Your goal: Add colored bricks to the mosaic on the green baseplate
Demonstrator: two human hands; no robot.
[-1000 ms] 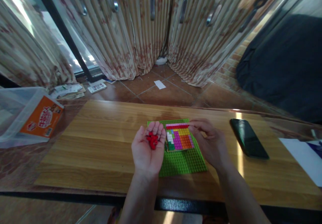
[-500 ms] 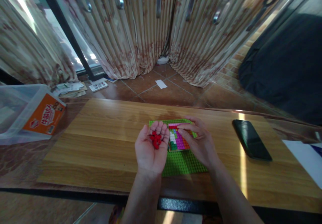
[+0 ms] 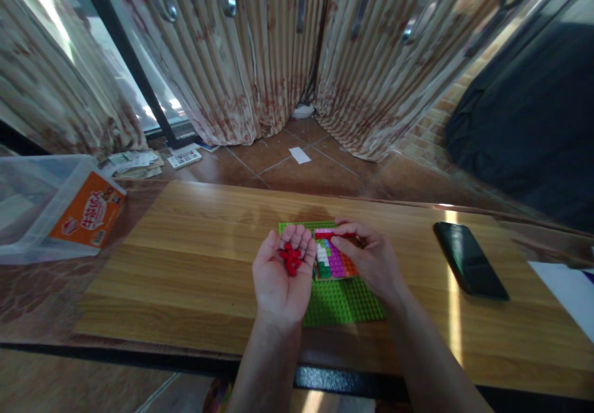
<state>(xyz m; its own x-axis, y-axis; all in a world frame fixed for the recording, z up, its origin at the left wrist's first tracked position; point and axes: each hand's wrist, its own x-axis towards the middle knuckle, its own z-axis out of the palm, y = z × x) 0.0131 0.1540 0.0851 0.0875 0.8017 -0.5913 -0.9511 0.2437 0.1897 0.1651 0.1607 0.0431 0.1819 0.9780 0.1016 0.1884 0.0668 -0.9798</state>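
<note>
My left hand (image 3: 281, 283) is palm up and cupped, with a small heap of red toy bricks (image 3: 291, 258) lying in it. To its right, my right hand (image 3: 374, 258) bends over a brick panel (image 3: 336, 261) of pink, white, green and orange pieces. Thumb and index finger come together at a red row of bricks near the panel's far edge, apparently on a red toy brick; the fingers partly hide it. Beneath the panel lies a green studded baseplate (image 3: 341, 304), partly covered by both hands.
A wooden table (image 3: 185, 264) bears everything. Toward the right lies a black phone (image 3: 469, 259), with white paper (image 3: 563, 295) beyond it. At far left stands a clear plastic bin (image 3: 37, 239) with an orange label. Patterned curtains (image 3: 260, 78) hang behind.
The view has shifted slightly, moving everything a little to the right. My right fingers have bent in closer over the red row. My left hand still holds the red bricks.
</note>
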